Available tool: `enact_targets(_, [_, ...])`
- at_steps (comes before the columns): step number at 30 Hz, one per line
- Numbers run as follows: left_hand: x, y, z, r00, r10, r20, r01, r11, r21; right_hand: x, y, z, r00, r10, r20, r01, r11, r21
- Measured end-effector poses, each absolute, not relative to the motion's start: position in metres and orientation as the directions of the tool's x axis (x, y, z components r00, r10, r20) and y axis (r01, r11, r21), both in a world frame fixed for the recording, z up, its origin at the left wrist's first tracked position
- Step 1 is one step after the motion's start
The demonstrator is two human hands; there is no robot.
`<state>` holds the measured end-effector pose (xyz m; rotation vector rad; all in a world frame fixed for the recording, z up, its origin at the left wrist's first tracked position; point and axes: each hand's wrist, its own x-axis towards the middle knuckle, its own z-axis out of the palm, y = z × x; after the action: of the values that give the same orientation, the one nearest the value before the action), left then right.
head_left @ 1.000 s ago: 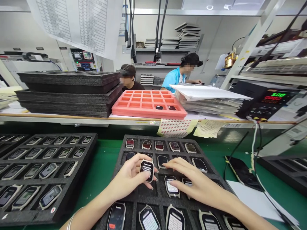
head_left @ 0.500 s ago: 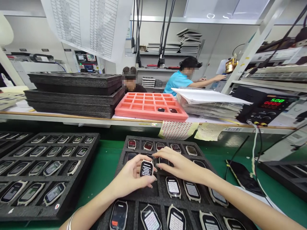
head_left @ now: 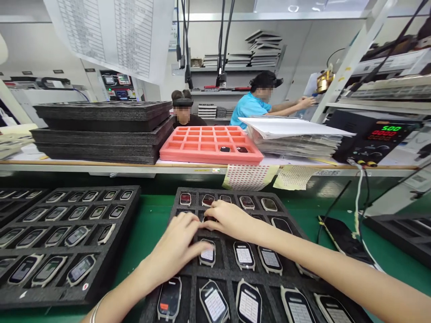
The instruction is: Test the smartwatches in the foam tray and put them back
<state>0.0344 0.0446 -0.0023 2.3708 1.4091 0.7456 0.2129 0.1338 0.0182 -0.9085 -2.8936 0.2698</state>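
Note:
A black foam tray (head_left: 197, 274) holds rows of smartwatches in square pockets. My left hand (head_left: 177, 244) reaches over its left side, thumb apart from the fingers and nothing seen in its grasp. Below that thumb, a smartwatch with a lit white screen (head_left: 208, 256) lies in a third-row pocket. My right hand (head_left: 232, 220) bends its fingers around a dark-screened smartwatch (head_left: 210, 219) in the second row, mostly hidden by the fingers. Closer to me sit more watches, among them one with an orange mark on its screen (head_left: 169, 298).
Another black foam tray of watches (head_left: 90, 280) lies to the left. On the shelf ahead stand stacked black trays (head_left: 97, 148), a pink tray (head_left: 208, 158), papers (head_left: 296, 128) and a power supply (head_left: 373, 139). A dark phone-like slab (head_left: 340, 237) and cables lie right. Two people work beyond.
The watch my left hand held now lies in a third-row pocket, its screen showing a white grid. My left hand has let go. My right fingers have moved left onto a second-row watch.

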Motion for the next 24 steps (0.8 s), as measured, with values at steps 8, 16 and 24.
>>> enact_targets(8, [0.019,0.076,-0.019,0.114,0.951,0.288,0.862,-0.238,0.447,0.211,0.14,0.009,-0.745,0.662,0.083,0.576,0.701,-0.42])
enact_targets(16, [0.009,0.085,-0.017,0.108,0.961,0.254,0.567,-0.269,0.779,0.227,0.147,0.04,-0.733,0.658,0.172,0.144,0.397,-0.906])
enact_targets(24, [0.034,0.095,0.003,0.097,0.99,0.097,-0.495,-0.037,0.868,0.234,0.15,0.03,-0.659,0.752,-0.003,-0.096,-0.088,-0.992])
